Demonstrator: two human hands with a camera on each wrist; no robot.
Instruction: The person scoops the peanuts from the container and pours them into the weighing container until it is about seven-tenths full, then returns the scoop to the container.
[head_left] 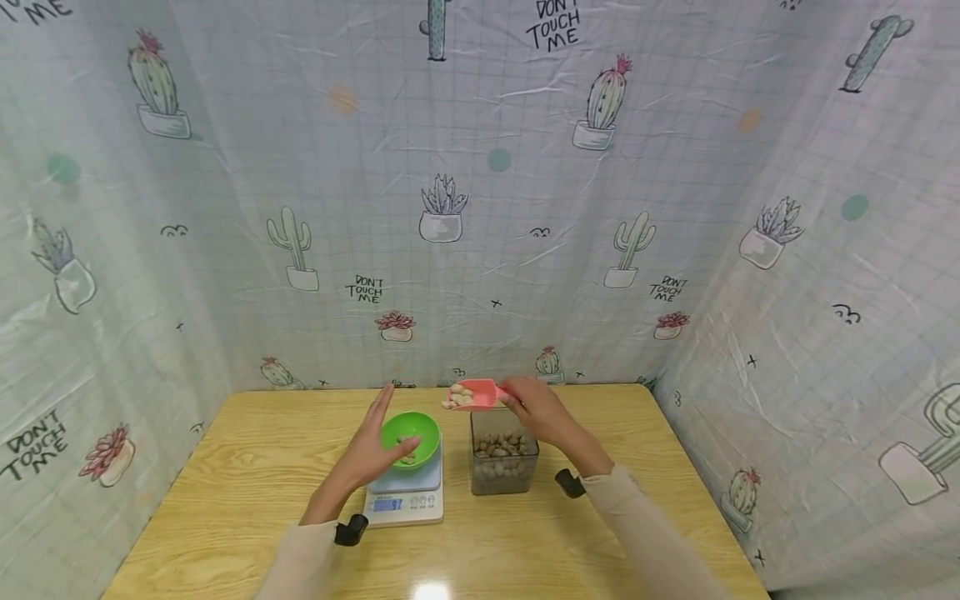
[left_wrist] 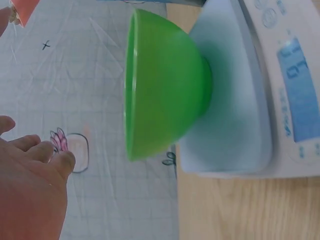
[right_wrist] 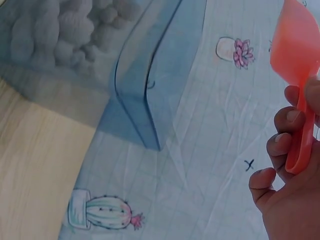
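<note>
My right hand (head_left: 538, 407) grips the handle of a pink scoop (head_left: 483, 393), fingers curled round it. The scoop carries several pale nuts (head_left: 459, 395), which look like unshelled peanuts, and is above the back of a clear container (head_left: 504, 482) part filled with similar nuts (head_left: 502, 445). A green bowl (left_wrist: 167, 85) sits on the platform of a white kitchen scale (head_left: 405, 507), a few nuts (head_left: 406, 457) inside it. Beside the bowl is my left hand (head_left: 372, 450), holding nothing, its fingers extended and its thumb across the bowl in the head view.
The wooden table (head_left: 592, 542) carries the scale at left and the container to its right. A cactus-printed curtain (head_left: 487, 275) hangs behind the table and along both sides. The scale's lit display (head_left: 388, 505) appears to read 91.
</note>
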